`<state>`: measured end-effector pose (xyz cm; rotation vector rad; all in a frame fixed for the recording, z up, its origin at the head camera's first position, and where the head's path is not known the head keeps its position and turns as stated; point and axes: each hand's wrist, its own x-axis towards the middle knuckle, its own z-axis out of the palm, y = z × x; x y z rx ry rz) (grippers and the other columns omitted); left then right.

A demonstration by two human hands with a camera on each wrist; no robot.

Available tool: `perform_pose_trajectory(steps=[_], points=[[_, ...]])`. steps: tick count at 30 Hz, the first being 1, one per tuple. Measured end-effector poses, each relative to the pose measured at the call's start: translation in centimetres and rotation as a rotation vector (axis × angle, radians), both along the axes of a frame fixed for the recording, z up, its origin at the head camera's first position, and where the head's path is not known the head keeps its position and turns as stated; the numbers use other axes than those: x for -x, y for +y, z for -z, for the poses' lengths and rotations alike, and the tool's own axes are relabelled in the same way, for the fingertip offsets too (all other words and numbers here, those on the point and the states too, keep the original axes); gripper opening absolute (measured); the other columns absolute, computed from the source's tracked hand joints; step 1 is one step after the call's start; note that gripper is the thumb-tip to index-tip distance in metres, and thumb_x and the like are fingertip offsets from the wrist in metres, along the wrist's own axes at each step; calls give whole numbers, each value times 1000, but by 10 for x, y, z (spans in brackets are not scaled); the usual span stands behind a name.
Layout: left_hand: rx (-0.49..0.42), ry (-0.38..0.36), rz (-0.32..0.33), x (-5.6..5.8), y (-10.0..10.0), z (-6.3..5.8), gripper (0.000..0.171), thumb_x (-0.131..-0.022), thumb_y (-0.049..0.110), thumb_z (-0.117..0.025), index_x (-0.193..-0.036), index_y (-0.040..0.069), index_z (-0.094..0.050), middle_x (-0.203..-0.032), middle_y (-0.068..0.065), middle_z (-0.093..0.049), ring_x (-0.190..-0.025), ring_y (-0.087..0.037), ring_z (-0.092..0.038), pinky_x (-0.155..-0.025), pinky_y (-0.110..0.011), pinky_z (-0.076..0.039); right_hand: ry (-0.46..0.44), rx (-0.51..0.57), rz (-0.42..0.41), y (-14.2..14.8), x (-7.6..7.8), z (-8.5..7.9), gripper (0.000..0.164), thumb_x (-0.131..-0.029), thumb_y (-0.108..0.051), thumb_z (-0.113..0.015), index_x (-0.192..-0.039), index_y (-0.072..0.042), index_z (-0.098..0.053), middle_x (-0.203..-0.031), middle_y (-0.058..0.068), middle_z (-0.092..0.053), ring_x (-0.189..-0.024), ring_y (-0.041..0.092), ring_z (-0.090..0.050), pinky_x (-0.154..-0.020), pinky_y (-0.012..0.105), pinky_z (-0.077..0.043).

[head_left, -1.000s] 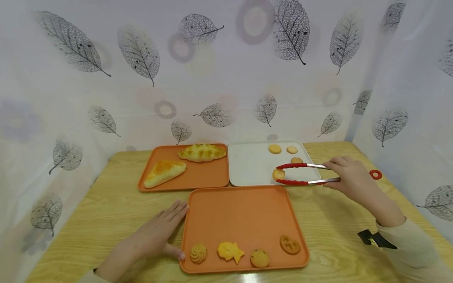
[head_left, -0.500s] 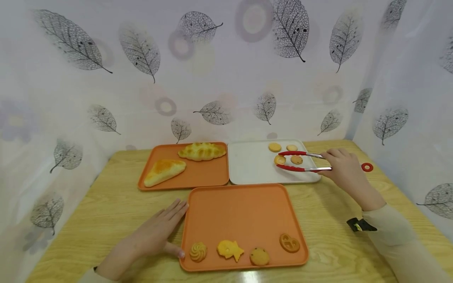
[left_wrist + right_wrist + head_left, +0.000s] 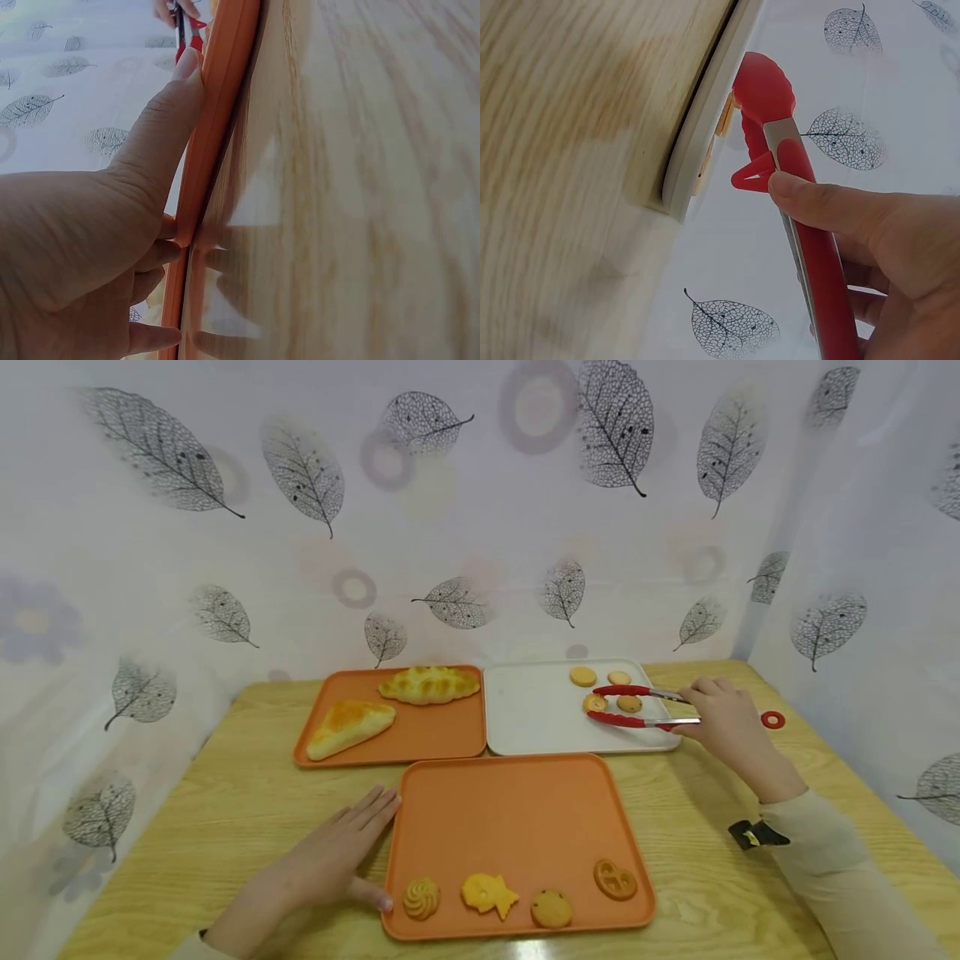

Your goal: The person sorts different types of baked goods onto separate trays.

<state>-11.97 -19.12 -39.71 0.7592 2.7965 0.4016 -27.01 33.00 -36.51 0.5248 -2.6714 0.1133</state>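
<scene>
My right hand [image 3: 723, 714] grips a pair of tongs [image 3: 821, 277] with red tips and metal arms. Those tips straddle a round cookie [image 3: 596, 704] at the white tray [image 3: 528, 714], one on its far side and one on its near side. Close to its right is a speckled cookie [image 3: 629, 703]. My left hand [image 3: 333, 852], fingers fairly straight, rests along the left rim of the front orange tray [image 3: 510, 810]. Its thumb touches that rim in the left wrist view.
Along the front tray's near side lie a swirl cookie [image 3: 422, 898], a fish-shaped cookie [image 3: 489, 894], a round cookie [image 3: 551, 908] and a pretzel-shaped one [image 3: 615, 880]. Behind, an orange tray [image 3: 420, 735] bears two breads. Two more cookies sit at the white tray's back right.
The tongs and the round cookie between their tips have shifted from the white tray's near edge back toward the other cookies. My left hand stays at the rim.
</scene>
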Motion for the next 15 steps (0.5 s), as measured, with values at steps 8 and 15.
perform_pose_trajectory(steps=[8,15], points=[[2,11,-13,2,4,2,123,-68,78,-60,-155,1,-19,-162,-21,-18,-150,-40,-16,-111,-65,-30,22,10,-19,5,10,6,54,-67,-23,-88,-109,3,-67,-102,19,-61,-98,44,-54,-70,59,-44],[7,5,-21,5,8,3,123,-68,78,-60,-155,2,-18,-162,-21,-17,-149,-41,-16,-111,-65,-30,23,18,-18,7,15,5,55,-66,-23,-88,-109,3,-66,-105,20,-61,-99,43,-54,-70,58,-44]])
